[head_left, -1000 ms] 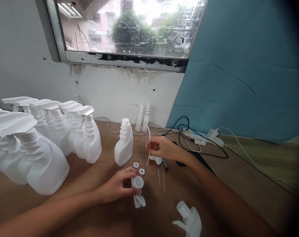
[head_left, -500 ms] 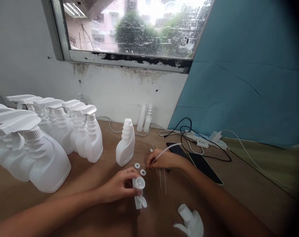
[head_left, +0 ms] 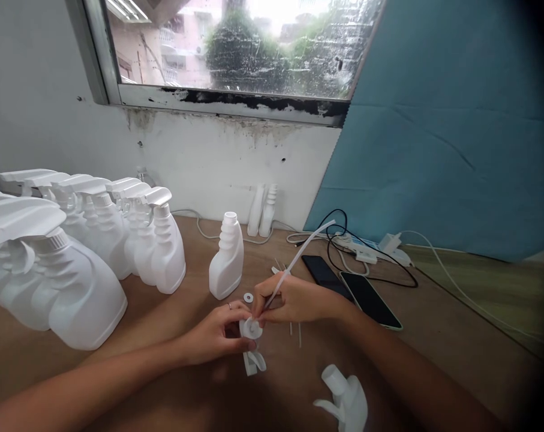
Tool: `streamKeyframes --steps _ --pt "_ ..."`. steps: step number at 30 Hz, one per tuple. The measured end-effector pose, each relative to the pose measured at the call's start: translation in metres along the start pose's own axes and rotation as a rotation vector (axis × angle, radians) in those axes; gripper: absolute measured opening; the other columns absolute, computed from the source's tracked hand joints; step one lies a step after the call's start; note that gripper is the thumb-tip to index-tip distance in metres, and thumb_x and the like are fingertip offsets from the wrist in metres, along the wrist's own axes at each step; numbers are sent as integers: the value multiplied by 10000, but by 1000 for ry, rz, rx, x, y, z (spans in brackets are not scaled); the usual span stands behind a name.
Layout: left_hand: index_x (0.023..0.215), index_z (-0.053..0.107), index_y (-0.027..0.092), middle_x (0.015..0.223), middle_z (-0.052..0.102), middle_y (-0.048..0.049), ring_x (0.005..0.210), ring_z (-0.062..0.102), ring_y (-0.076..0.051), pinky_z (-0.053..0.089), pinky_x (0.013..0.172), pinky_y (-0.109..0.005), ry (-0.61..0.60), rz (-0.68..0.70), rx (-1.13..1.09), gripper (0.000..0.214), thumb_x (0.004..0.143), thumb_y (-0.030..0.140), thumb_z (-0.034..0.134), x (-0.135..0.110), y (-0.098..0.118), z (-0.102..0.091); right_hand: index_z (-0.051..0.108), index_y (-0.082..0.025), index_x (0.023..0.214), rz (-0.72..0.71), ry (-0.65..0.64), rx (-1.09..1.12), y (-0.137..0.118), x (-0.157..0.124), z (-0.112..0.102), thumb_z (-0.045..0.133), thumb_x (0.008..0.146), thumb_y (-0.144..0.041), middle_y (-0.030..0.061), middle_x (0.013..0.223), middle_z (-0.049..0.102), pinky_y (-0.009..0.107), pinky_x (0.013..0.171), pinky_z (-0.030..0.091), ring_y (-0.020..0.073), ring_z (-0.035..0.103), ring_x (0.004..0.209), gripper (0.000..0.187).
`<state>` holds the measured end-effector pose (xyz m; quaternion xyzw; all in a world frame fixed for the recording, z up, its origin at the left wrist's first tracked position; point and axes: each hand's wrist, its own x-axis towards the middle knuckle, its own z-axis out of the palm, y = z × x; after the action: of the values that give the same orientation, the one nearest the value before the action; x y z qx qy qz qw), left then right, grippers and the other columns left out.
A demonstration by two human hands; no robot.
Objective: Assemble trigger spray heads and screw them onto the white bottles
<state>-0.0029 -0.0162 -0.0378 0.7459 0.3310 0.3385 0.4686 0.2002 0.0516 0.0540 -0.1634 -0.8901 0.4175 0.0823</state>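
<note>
My left hand [head_left: 218, 333] is closed round a white trigger sprayer head [head_left: 252, 348], holding it cap-up just above the wooden table [head_left: 433, 336]. My right hand [head_left: 294, 300] pinches a thin white dip tube [head_left: 305, 246] that slants up to the right; its lower end meets the cap opening of the sprayer head. A white washer [head_left: 248, 297] lies on the table just behind my hands. An open white bottle without a sprayer [head_left: 227, 258] stands behind the washer.
Several finished white spray bottles [head_left: 87, 252] stand in rows at the left. Another loose sprayer head [head_left: 346, 402] lies near the front. Two phones [head_left: 357, 288], cables and a power strip [head_left: 375, 249] lie at the right. Spare tubes [head_left: 298, 333] lie by my right hand.
My right hand picked up a washer, then brought the tube left and down to the sprayer head in my left hand. One washer is gone from the table.
</note>
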Motion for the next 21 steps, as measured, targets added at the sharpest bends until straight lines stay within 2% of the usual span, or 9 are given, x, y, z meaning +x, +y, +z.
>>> streamKeyframes --steps 12,21 --pt "1053 662 170 1050 518 -59 967 520 -168 448 827 -255 -5 -17 -28 346 795 398 695 -1 -4 1 702 -139 846 22 -25 -85 -2 -1 1 661 805 -186 34 840 709 216 709 496 124 651 771 74" --pt "1007 664 167 1022 525 -55 930 517 -161 451 808 -251 2 -12 -17 327 792 411 692 -1 -4 2 711 -145 816 -16 -33 -113 0 -1 4 644 816 -184 29 798 698 216 676 487 120 640 731 77"
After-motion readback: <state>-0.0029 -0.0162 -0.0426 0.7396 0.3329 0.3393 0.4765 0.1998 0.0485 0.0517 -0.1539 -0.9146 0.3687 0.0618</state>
